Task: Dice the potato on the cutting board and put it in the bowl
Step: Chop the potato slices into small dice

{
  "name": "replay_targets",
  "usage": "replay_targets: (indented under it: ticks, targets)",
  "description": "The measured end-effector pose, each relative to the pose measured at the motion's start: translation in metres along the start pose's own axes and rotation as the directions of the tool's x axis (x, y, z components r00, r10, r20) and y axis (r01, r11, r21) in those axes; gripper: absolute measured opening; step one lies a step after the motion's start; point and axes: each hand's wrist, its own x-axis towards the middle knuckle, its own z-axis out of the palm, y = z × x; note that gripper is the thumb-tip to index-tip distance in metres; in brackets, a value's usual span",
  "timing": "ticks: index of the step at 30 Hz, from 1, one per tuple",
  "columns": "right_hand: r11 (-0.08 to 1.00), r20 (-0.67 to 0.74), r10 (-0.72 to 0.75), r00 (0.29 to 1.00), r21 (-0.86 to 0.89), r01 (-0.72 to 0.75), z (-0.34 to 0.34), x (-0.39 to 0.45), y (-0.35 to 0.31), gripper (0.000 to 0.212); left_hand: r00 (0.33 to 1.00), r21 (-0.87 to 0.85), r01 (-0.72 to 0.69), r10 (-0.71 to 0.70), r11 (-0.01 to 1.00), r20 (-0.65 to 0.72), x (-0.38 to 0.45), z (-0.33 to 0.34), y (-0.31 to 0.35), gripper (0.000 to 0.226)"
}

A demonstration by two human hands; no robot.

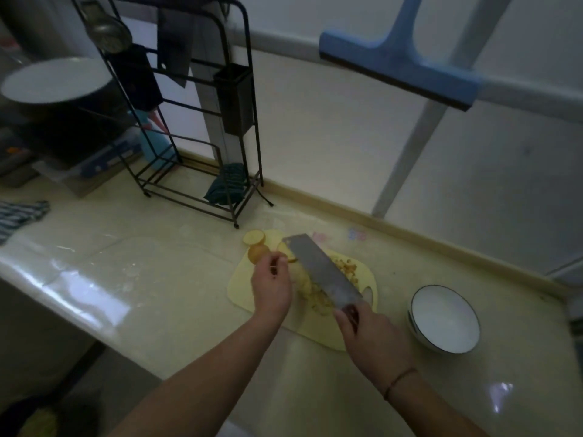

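**Operator:** Two hands are in the head view. What is each one doing?

**Guide:** Your right hand point(372, 339) has its fingers wrapped round the handle of the cleaver point(321, 272), with the wide blade angled up and away over the cutting board point(239, 288). Your left hand point(273, 285) sits over the board's left part, fingers curled, pinching a small potato piece point(291, 260) next to the blade.

**Operator:** Where is the potato?

**Guide:** Diced potato point(315, 294) lies heaped on the board, partly hidden by the blade, with more cubes on the blade's far side. Potato slices point(255, 238) lie at the board's far left corner, one overlapping the next.

**Operator:** And the bowl?

**Guide:** Your white bowl point(443, 320) stands on the counter point(142, 294) to the right of the board, near it but not touching. No potato shows inside it.

**Operator:** Anything else on the counter?

**Guide:** One black wire rack point(189, 121) stands further back by the wall.
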Motion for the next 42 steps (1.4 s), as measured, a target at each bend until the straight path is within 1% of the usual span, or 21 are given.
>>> replay_targets:
  ticks: [1, 2, 3, 4, 5, 7, 8, 11, 13, 15, 17, 19, 20, 21, 23, 25, 26, 30, 35, 38, 42]
  targets:
    - [0.996, 0.013, -0.022, 1.000, -0.092, 0.023, -0.001, 0.001, 0.003, 0.044, 0.986, 0.021, -0.142, 0.144, 0.990, -0.090, -0.001, -0.002, -0.001, 0.013]
    - [0.983, 0.038, -0.048, 0.998, -0.175, 0.054, 0.001, 0.002, 0.007, 0.047, 0.947, 0.073, -0.298, 0.304, 0.952, -0.103, -0.002, -0.006, -0.004, 0.007]
    - [0.968, 0.061, -0.077, 0.995, -0.234, 0.089, 0.002, 0.002, 0.010, 0.050, 0.887, 0.148, -0.453, 0.461, 0.879, -0.024, -0.002, -0.008, -0.008, 0.011]
    - [0.955, 0.089, -0.098, 0.991, -0.272, 0.119, 0.004, 0.001, 0.012, 0.053, 0.809, 0.201, -0.587, 0.576, 0.784, 0.117, -0.003, -0.009, -0.013, 0.017]
    - [0.946, 0.117, -0.112, 0.987, -0.292, 0.142, 0.007, 0.001, 0.015, 0.056, 0.732, 0.247, -0.680, 0.621, 0.690, 0.281, -0.005, -0.009, -0.016, 0.020]
    - [0.931, 0.153, -0.125, 0.980, -0.323, 0.169, 0.012, -0.002, 0.020, 0.063, 0.614, 0.280, -0.774, 0.569, 0.567, 0.547, -0.008, -0.007, -0.023, 0.022]
    - [0.922, 0.153, -0.141, 0.978, -0.340, 0.186, 0.015, -0.002, 0.023, 0.071, 0.573, 0.277, -0.797, 0.525, 0.537, 0.629, -0.009, -0.005, -0.025, 0.023]
    - [0.902, 0.141, -0.200, 0.970, -0.360, 0.239, 0.015, -0.005, 0.025, 0.093, 0.513, 0.268, -0.815, 0.425, 0.513, 0.746, -0.014, 0.002, -0.023, 0.028]
    - [0.899, 0.130, -0.202, 0.971, -0.369, 0.237, 0.011, -0.008, 0.023, 0.093, 0.514, 0.279, -0.820, 0.427, 0.500, 0.744, -0.015, 0.006, -0.021, 0.036]
    - [0.924, 0.101, -0.165, 0.981, -0.332, 0.190, 0.010, -0.009, 0.024, 0.076, 0.578, 0.283, -0.784, 0.482, 0.553, 0.659, -0.015, 0.006, -0.020, 0.041]
    - [0.994, 0.096, -0.052, 0.994, -0.095, 0.061, 0.006, -0.009, 0.022, 0.058, 0.707, 0.294, -0.698, 0.565, 0.652, 0.425, -0.010, -0.002, -0.022, 0.037]
    - [0.975, 0.160, 0.034, 0.987, 0.213, -0.068, 0.003, -0.011, 0.021, 0.059, 0.774, 0.361, -0.629, 0.595, 0.688, 0.216, 0.000, -0.021, -0.031, 0.032]
    - [0.907, 0.217, 0.080, 0.973, 0.390, -0.162, 0.001, -0.014, 0.020, 0.058, 0.773, 0.427, -0.627, 0.588, 0.651, 0.239, 0.006, -0.035, -0.037, 0.033]
    - [0.787, 0.294, 0.120, 0.948, 0.555, -0.271, 0.000, -0.016, 0.018, 0.053, 0.764, 0.494, -0.643, 0.544, 0.586, 0.347, 0.011, -0.048, -0.044, 0.037]
    - [0.561, 0.445, 0.109, 0.889, 0.711, -0.424, -0.001, -0.019, 0.014, 0.045, 0.710, 0.558, -0.699, 0.337, 0.447, 0.618, 0.018, -0.070, -0.052, 0.052]
    - [0.533, 0.489, 0.056, 0.871, 0.723, -0.440, 0.004, -0.021, 0.007, 0.043, 0.638, 0.568, -0.746, 0.128, 0.348, 0.759, 0.024, -0.081, -0.056, 0.063]
    - [0.547, 0.487, 0.042, 0.872, 0.720, -0.428, 0.008, -0.020, 0.004, 0.044, 0.611, 0.558, -0.764, 0.087, 0.325, 0.787, 0.028, -0.082, -0.057, 0.064]
    - [0.547, 0.531, 0.048, 0.846, 0.694, -0.467, 0.027, -0.015, -0.004, 0.044, 0.582, 0.539, -0.790, 0.078, 0.292, 0.810, 0.043, -0.079, -0.057, 0.060]
    - [0.504, 0.589, 0.048, 0.807, 0.683, -0.529, 0.037, -0.008, -0.005, 0.043, 0.557, 0.490, -0.802, 0.130, 0.341, 0.820, 0.050, -0.072, -0.063, 0.049]
    - [0.465, 0.595, 0.056, 0.802, 0.695, -0.548, 0.037, -0.005, 0.000, 0.044, 0.562, 0.459, -0.801, 0.219, 0.385, 0.798, 0.046, -0.071, -0.070, 0.042]
    - [0.422, 0.630, 0.046, 0.775, 0.691, -0.587, 0.033, 0.000, 0.003, 0.043, 0.653, 0.491, -0.725, 0.255, 0.482, 0.713, 0.032, -0.068, -0.079, 0.037]
